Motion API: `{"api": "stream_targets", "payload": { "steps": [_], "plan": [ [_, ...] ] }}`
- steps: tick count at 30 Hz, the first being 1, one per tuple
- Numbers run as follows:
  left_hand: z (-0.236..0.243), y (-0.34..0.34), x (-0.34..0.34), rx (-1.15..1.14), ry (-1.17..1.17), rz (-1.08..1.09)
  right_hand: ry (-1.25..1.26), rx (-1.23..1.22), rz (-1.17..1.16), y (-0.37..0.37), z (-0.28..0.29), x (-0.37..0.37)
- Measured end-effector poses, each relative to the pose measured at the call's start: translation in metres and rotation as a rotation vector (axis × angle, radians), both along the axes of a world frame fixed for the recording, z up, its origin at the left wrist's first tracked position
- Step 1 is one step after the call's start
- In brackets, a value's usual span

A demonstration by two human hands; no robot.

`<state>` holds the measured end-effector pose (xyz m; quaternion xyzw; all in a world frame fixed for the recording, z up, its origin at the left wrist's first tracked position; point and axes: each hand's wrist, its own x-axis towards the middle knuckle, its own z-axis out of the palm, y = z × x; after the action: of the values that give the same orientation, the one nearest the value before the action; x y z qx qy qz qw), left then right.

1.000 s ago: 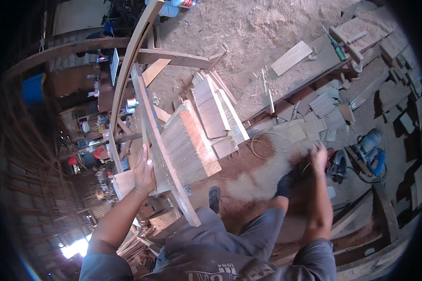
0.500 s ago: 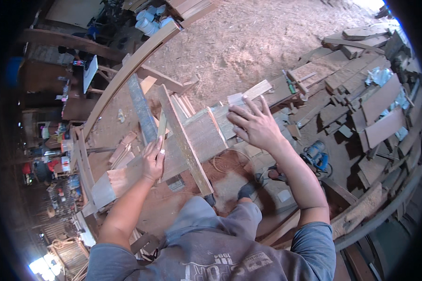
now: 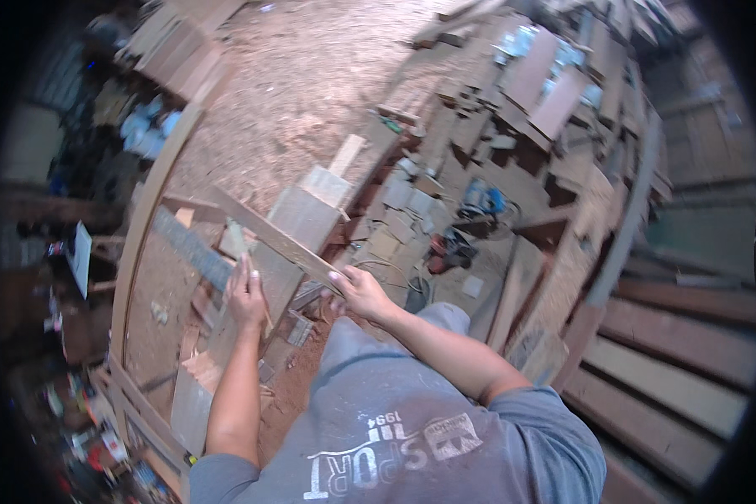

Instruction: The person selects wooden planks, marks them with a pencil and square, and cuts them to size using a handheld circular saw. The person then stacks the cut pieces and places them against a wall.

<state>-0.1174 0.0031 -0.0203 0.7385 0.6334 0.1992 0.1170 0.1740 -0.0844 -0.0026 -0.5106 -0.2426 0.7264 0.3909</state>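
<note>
My left hand (image 3: 248, 298) is closed on a narrow light wooden strip (image 3: 237, 238), held upright-to-slanted in front of me. My right hand (image 3: 357, 292) grips the lower end of a long wooden plank (image 3: 281, 241) that runs diagonally up to the left. Beneath both lie wide boards (image 3: 303, 217) with short offcuts on top. A grey-streaked beam (image 3: 191, 248) is just beyond my left hand, beside a long curved timber (image 3: 155, 193).
Stacked planks and offcuts (image 3: 538, 76) fill the right. A blue power tool (image 3: 481, 200) and a red-and-black tool (image 3: 449, 250) sit on the cluttered ground. White buckets (image 3: 145, 130) and more boards are upper left; shelves of small items are lower left.
My right hand has moved from spread open in mid-air, down and left, onto the plank. My left hand has shifted slightly left. The whole view has swung, bringing more of the right side in.
</note>
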Motion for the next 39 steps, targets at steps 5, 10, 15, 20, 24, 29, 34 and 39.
{"api": "stream_targets", "payload": {
  "steps": [5,10,15,20,24,29,34,39],
  "plan": [
    [-0.051,0.004,-0.045,0.129,-0.219,-0.119,-0.156,0.029,-0.334,-0.035,0.002,0.044],
    [-0.012,0.001,-0.008,0.023,-0.162,-0.042,-0.298,0.018,-0.940,-0.123,0.004,0.160],
    [-0.010,0.002,-0.016,0.053,-0.071,-0.016,-0.227,0.044,-1.484,-0.198,-0.040,0.308],
    [-0.013,-0.004,0.001,0.050,-0.094,-0.022,-0.190,-0.105,-1.416,-0.298,-0.121,0.461],
    [-0.013,-0.003,0.002,0.132,-0.067,0.036,-0.161,-0.094,-1.625,-0.304,-0.177,0.480],
    [0.004,-0.015,-0.007,0.217,-0.059,0.047,-0.255,-0.283,-1.918,-0.265,-0.156,0.476],
    [0.017,-0.058,-0.012,0.220,0.029,0.116,-0.642,-0.814,-1.821,-0.184,-0.010,0.354],
    [0.022,-0.085,-0.009,0.162,0.026,0.225,-1.046,0.059,-1.496,-0.099,-0.112,0.298]
  ]
}}
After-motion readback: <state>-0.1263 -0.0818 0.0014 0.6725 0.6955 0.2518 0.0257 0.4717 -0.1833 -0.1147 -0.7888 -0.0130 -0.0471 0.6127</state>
